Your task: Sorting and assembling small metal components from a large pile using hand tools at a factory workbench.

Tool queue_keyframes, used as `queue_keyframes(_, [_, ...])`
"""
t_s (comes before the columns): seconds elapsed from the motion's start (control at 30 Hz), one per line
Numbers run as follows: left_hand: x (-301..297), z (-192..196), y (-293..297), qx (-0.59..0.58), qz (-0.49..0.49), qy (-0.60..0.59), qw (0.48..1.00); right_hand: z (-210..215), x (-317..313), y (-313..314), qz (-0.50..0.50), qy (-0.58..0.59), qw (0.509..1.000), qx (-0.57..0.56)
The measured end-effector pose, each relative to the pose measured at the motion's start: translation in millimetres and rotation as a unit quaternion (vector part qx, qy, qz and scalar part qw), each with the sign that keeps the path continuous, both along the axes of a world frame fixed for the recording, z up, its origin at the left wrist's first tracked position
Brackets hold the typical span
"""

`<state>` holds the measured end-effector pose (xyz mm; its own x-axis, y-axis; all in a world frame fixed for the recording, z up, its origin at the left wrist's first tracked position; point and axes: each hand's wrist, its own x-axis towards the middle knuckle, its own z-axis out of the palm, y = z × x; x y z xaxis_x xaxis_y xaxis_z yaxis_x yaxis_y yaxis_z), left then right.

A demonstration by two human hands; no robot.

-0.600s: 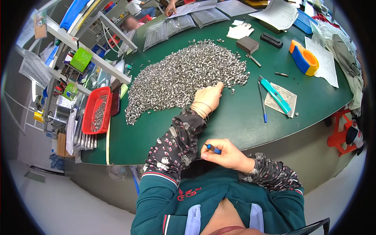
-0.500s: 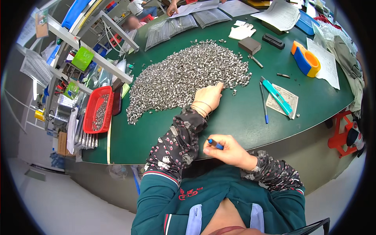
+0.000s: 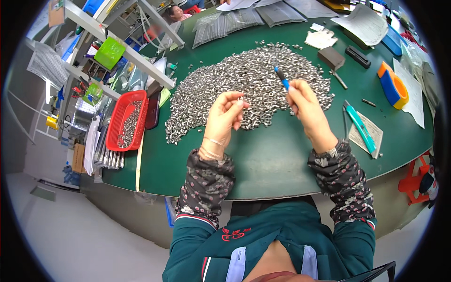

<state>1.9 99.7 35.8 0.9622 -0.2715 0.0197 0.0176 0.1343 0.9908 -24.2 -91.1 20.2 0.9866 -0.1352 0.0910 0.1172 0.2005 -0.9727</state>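
Note:
Over the pile of small shiny metal rings (image 3: 206, 89), my left hand (image 3: 220, 117) is closed, pinching one small metal ring (image 3: 240, 98) between thumb and fingertips. My right hand (image 3: 307, 105) is raised at the pile's right side, its fingers wrapped round a blue and black pen-shaped tool (image 3: 283, 79). The tool's dark end points up and toward the far left. A gap lies between the tool and the ring. The lower end of the tool is hidden in my right hand.
A red plastic basket (image 3: 112, 136) with more rings stands at the left. On the right lie a teal utility knife (image 3: 361, 127), a dark block (image 3: 331, 58), a white glove (image 3: 321, 39) and an orange-and-blue tape dispenser (image 3: 393, 88). Plastic-bagged strips (image 3: 225, 23) lie at the back.
My left hand has drawn back from the pile with a ring in its fingertips. My right hand has moved up and forward from the table edge, still holding the pen-shaped tool. The view has shifted.

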Motion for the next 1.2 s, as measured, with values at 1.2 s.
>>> queue_keyframes(1.2, [-5.0, -52.6, 34.7, -0.114, -0.017, 0.132, 0.985, -13.1, -27.7, 29.6, -0.020, -0.239, 0.837, -0.493])
